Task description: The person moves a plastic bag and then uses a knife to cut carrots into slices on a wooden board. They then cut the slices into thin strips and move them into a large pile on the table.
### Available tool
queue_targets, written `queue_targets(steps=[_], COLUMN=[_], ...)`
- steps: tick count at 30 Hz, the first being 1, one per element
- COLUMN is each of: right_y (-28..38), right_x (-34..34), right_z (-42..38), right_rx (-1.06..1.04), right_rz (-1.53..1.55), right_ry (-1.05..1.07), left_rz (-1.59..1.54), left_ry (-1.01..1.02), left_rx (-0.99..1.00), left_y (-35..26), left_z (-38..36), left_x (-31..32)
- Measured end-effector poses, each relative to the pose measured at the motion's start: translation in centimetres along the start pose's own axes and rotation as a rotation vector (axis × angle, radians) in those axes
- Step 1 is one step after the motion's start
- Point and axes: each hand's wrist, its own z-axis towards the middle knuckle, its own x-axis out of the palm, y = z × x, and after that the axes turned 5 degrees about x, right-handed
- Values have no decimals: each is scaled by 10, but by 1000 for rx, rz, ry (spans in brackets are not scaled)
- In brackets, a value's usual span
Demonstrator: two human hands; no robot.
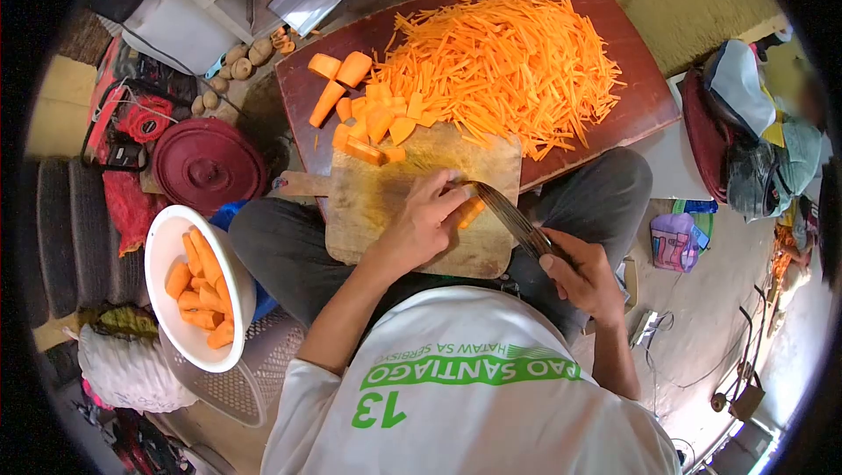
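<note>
My right hand point(586, 275) is wrapped round the handle of a dark knife point(513, 222), whose blade reaches up and left over a worn wooden cutting board point(368, 234). At the blade's tip my left hand point(427, 219) rests on the board with bent fingers; what they press on is mostly hidden. Orange carrot pieces point(470, 212) lie beside those fingers, partly behind the blade. Just beyond the board are cut carrot chunks point(379, 120) and a big heap of thin carrot strips point(517, 63) on a dark red board point(645, 98).
A white bowl point(160, 278) of peeled carrots stands at the left on a perforated stool point(241, 387). Behind it is a round dark red lid point(209, 166). Brown root vegetables point(239, 63) lie at the upper left. Bags point(745, 137) are piled at the right.
</note>
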Motion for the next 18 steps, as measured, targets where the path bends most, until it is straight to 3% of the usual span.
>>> queue_targets(steps=[2, 4, 8, 18], right_y=[-6, -17, -20, -16], right_x=[3, 11, 23, 28], right_z=[-6, -7, -2, 3], right_rx=[-73, -243, -361, -464], right_rz=[9, 9, -28, -119], right_ry=[-31, -102, -85, -108], left_rz=[146, 201, 379, 347], left_ry=[9, 103, 207, 207], left_rx=[95, 99, 106, 74], left_y=[1, -9, -29, -31], left_z=[-1, 1, 2, 11], left_x=[-5, -10, -7, -7])
